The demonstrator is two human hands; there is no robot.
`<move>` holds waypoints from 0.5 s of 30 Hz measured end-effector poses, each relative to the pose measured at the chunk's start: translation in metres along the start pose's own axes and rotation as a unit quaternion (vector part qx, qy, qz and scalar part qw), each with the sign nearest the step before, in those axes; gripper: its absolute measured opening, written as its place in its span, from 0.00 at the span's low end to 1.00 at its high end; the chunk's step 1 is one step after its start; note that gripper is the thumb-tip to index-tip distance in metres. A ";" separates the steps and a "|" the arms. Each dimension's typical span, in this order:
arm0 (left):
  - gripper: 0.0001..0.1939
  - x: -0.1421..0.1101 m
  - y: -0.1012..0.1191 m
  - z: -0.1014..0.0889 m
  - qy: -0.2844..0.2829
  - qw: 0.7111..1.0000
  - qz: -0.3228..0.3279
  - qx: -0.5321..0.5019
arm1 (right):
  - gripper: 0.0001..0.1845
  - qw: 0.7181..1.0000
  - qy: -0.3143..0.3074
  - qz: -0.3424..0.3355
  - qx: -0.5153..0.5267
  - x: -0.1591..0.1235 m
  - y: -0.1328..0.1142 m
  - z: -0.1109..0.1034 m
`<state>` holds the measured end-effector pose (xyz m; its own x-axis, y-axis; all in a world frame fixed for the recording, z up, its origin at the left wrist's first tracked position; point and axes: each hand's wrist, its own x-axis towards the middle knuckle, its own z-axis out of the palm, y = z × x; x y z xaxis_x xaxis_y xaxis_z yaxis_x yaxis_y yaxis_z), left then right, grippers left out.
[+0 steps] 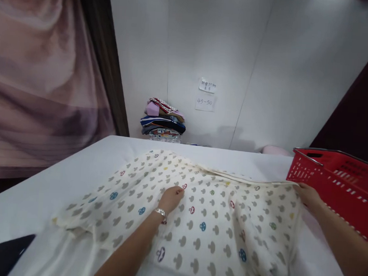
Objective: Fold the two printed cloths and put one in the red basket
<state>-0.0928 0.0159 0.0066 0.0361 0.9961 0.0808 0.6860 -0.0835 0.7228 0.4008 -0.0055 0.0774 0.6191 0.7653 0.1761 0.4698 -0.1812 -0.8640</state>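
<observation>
A cream cloth [197, 223] printed with small grey and coloured mushrooms lies spread across the white table, wrinkled on its right side. Its far right corner is lifted a little, and my right hand [307, 195] grips it there by the edge. Over the middle of the cloth is my left hand [171, 198], wearing a silver bracelet [160, 212] at the wrist. The fingers of this hand are closed in a pinch against the fabric, though their tips are partly hidden. Near the table's left front, one corner of the cloth is folded up.
A red plastic basket [338, 178] stands at the right, close beside my right hand. Folded clothes [164, 119] are stacked at the table's far edge against the wall. A dark flat object [5, 253] lies at the front left. Paper notes [205, 102] hang on the wall.
</observation>
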 end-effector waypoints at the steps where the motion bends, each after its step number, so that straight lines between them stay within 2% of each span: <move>1: 0.10 0.007 0.006 -0.003 -0.010 1.000 0.003 0.014 | 0.04 0.999 0.001 0.020 0.025 0.001 -0.002 0.003; 5: 0.12 0.046 0.033 -0.001 -0.010 0.994 0.067 0.085 | 0.08 0.992 -0.003 0.035 0.119 0.002 -0.012 0.003; 9: 0.17 0.090 0.058 0.024 0.004 0.969 0.203 0.140 | 0.13 0.992 -0.027 -0.008 0.125 -0.003 -0.018 -0.015; 12: 0.17 0.112 0.066 0.042 -0.020 0.942 0.271 0.199 | 0.14 0.992 -0.026 -0.042 0.116 -0.011 -0.023 -0.030; 15: 0.12 0.119 0.062 0.046 -0.036 0.931 0.282 0.229 | 0.14 0.993 -0.018 -0.072 0.094 -0.024 -0.029 -0.042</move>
<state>-0.0122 0.1306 0.0290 0.5222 0.7979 0.3011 0.7799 -0.5896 0.2099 0.3991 -0.0441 0.1176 0.5301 0.7965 0.2908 0.4246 0.0475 -0.9041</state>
